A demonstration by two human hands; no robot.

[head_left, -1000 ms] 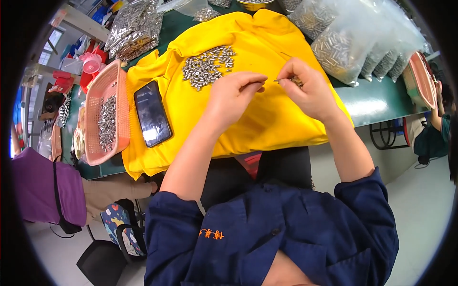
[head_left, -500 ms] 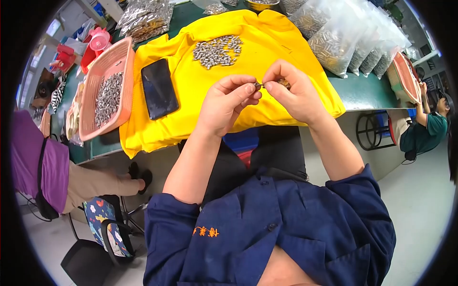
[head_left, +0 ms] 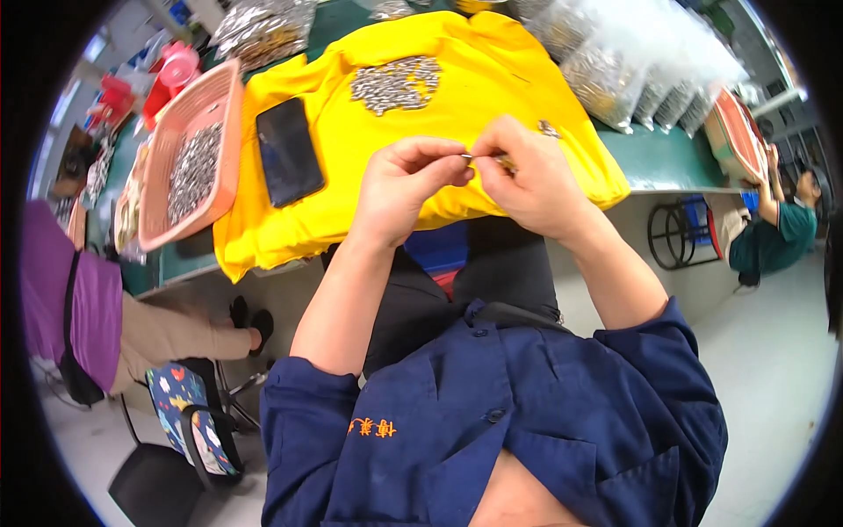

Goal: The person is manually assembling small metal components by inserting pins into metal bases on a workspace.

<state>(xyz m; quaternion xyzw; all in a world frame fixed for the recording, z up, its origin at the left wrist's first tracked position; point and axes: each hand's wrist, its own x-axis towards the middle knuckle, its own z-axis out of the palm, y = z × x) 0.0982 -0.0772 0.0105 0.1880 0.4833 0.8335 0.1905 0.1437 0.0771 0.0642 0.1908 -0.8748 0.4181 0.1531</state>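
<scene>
My left hand (head_left: 391,189) pinches a small silver metal piece (head_left: 466,156) between thumb and forefinger. At its other end the fingertips of my right hand (head_left: 531,180) are closed, meeting the left ones above the yellow cloth (head_left: 351,206); what exactly they grip is too small to tell. Brass-coloured bits (head_left: 507,164) show within the curl of my right hand, partly hidden by its fingers. Beyond that hand lies a small cluster of metal parts (head_left: 548,129). Farther off, a spread heap of small silver cylindrical parts (head_left: 395,85) rests on the cloth.
A dark phone (head_left: 290,154) lies left on the cloth, beside a pink basket (head_left: 233,167) of silver parts. Clear bags of metal parts (head_left: 606,75) stand at the far right; another bag (head_left: 263,31) lies far left. People stand at left (head_left: 75,299) and far right (head_left: 784,228).
My hands stay pinched together, and my right hand has turned slightly. The small cluster of parts beyond it has come into sight. The whole view has shifted a little.
</scene>
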